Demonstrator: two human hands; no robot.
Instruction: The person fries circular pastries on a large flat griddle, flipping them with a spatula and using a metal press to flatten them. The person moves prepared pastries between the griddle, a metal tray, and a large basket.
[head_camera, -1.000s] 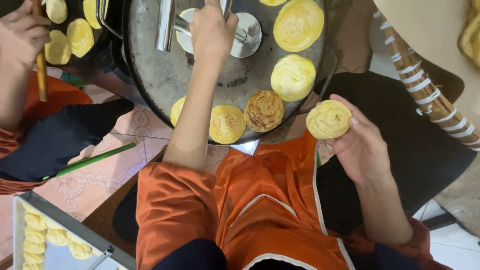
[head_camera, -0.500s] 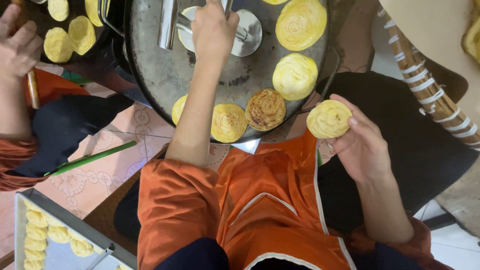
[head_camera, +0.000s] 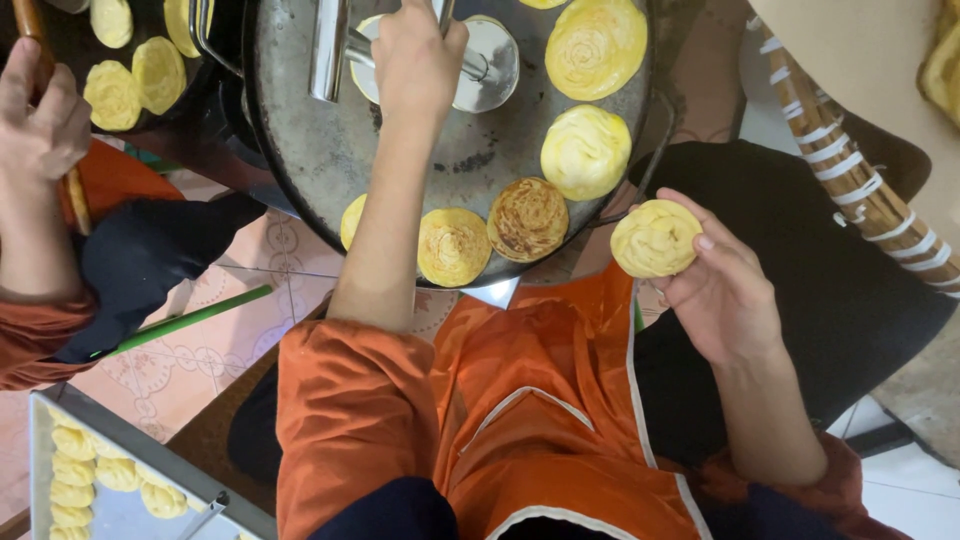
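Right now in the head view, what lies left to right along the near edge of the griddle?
Half-hidden pale disc behind the left forearm, golden disc, browned disc, then, off the griddle, the raw dough round in the right hand.

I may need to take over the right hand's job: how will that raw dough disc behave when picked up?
The dough disc looks soft: it probably sags unless carried flat, as the right hand does now. Its spiral layers could smear or part under pinching fingers. It seems light and flat, so unlikely to roll.
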